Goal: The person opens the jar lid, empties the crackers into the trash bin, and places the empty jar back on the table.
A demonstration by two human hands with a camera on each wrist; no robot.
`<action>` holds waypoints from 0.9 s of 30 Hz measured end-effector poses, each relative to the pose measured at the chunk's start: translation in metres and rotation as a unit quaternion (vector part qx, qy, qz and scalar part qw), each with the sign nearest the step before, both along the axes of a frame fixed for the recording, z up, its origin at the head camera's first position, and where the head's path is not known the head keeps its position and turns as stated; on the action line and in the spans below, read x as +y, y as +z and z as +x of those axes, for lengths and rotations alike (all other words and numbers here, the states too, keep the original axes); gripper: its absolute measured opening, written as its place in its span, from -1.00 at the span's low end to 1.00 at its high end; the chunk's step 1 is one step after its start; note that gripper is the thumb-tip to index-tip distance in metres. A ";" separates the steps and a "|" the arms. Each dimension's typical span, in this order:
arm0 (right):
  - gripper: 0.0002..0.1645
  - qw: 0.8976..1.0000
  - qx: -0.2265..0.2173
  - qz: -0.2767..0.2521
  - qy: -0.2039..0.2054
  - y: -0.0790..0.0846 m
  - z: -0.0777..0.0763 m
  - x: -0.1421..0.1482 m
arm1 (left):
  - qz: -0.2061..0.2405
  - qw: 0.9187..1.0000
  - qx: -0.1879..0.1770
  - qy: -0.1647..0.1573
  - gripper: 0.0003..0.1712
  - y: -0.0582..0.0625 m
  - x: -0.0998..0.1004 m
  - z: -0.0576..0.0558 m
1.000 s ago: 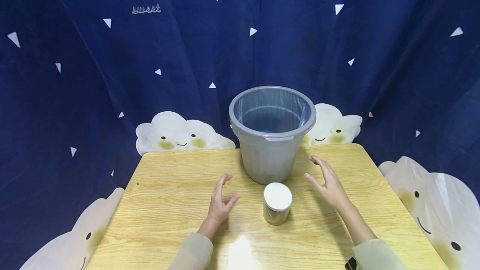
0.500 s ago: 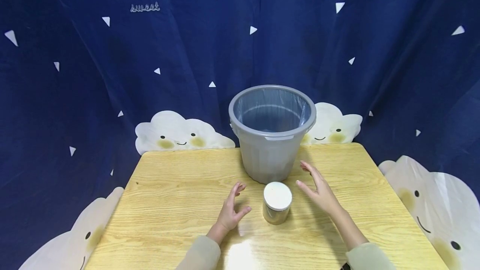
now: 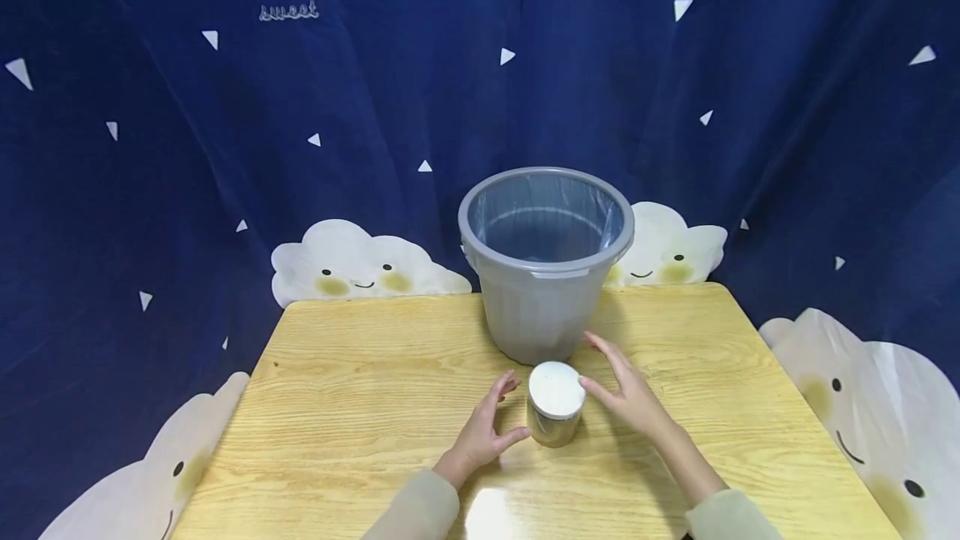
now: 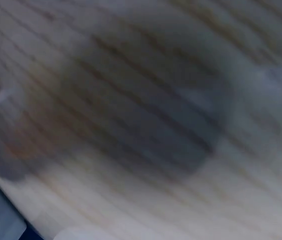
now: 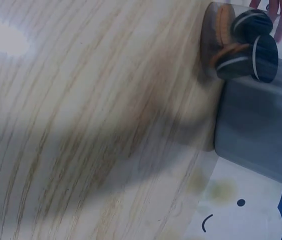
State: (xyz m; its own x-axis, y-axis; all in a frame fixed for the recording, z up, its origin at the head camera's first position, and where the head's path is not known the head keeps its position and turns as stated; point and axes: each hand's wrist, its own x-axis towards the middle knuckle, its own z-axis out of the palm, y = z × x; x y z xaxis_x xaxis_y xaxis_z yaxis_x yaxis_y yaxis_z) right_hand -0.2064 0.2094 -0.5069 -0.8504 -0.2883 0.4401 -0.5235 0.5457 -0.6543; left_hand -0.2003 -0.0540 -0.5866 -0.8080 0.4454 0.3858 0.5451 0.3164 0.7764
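Observation:
A clear jar with a white lid [image 3: 556, 390] stands upright on the wooden table between the two hands. Through its wall in the right wrist view, dark round sandwich cookies [image 5: 248, 65] and orange-brown ones [image 5: 223, 25] show. My left hand [image 3: 483, 436] is at the jar's left, fingers loosely bent, thumb tip right by its side. On the other side my right hand [image 3: 630, 398] has thumb and fingers spread, its thumb tip overlapping the lid's right edge. Most of the left wrist view is blurred tabletop and shadow.
Right behind the jar stands a grey bin [image 3: 536, 315] with a clear liner inside. The wooden table [image 3: 360, 373] ends at a blue curtain [image 3: 375, 107] printed with white clouds, triangles and lettering.
Both hands have moved inward to the jar, the left one rightward and slightly up, the right one leftward. Jar and bin stay where they were.

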 end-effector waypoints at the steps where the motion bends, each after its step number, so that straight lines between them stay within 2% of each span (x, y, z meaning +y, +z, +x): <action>1: -0.17 1.000 0.000 0.003 0.006 0.000 0.001 -0.001 | 0.000 1.000 -0.003 -0.001 -0.01 -0.001 0.001 0.000; 6: -0.17 0.999 -0.006 0.037 0.025 -0.001 0.001 -0.004 | 0.004 1.000 -0.014 -0.005 0.01 -0.006 0.007 -0.001; 10: -0.16 0.998 -0.005 0.060 0.034 -0.003 0.001 -0.006 | 0.004 1.000 -0.007 -0.001 0.02 -0.009 0.011 -0.002; 16: -0.14 0.996 -0.005 0.084 0.040 -0.007 0.003 -0.008 | 0.003 1.000 -0.020 -0.006 0.04 -0.009 0.016 -0.001; 22: -0.14 0.993 0.007 0.108 0.041 -0.010 0.004 -0.014 | -0.016 1.000 -0.017 -0.006 0.03 -0.011 0.019 -0.003; 27: -0.13 0.991 0.007 0.126 0.038 -0.011 0.006 -0.017 | -0.032 0.999 -0.028 -0.004 0.02 -0.013 0.020 -0.005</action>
State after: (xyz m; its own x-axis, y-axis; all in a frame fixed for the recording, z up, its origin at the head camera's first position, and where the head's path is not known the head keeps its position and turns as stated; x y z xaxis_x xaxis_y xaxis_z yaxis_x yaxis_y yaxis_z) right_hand -0.2007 0.1919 -0.5181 -0.8171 -0.4524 0.3573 -0.5764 0.6497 -0.4956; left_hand -0.2052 -0.0340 -0.5997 -0.8232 0.4745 0.3117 0.5050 0.3611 0.7839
